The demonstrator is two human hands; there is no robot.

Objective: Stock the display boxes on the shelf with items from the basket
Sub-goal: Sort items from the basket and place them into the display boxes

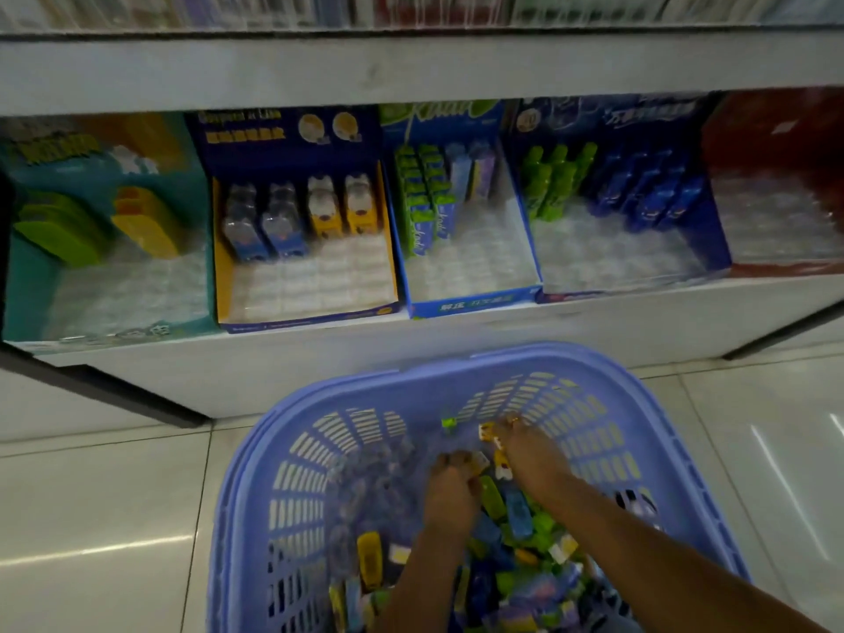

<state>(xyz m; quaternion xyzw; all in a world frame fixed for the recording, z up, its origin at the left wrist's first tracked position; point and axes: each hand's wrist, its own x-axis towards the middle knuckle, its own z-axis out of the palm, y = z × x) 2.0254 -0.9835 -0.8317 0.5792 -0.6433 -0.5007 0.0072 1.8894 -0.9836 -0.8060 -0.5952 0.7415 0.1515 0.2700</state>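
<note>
A white shelf is seen low over a tiled floor, and five boxes are lined along it: teal, yellow, blue, dark blue and red. Each is only part filled at the back, where goods are stood upright in rows running front to back. A purple basket is set on the floor just before the shelf. Small packs in green, blue and yellow are heaped in its near half, lying flat at all angles. A green pack is laid with its long axis pointing roughly toward the shelf. Both hands are lowered into the basket over the heap. The left hand is curled, and a yellow pack is gripped at its fingertips; that pack's axis is lost to blur. The right hand is reached farther in, fingers bent down among more yellow packs; whether one is held cannot be told.
</note>
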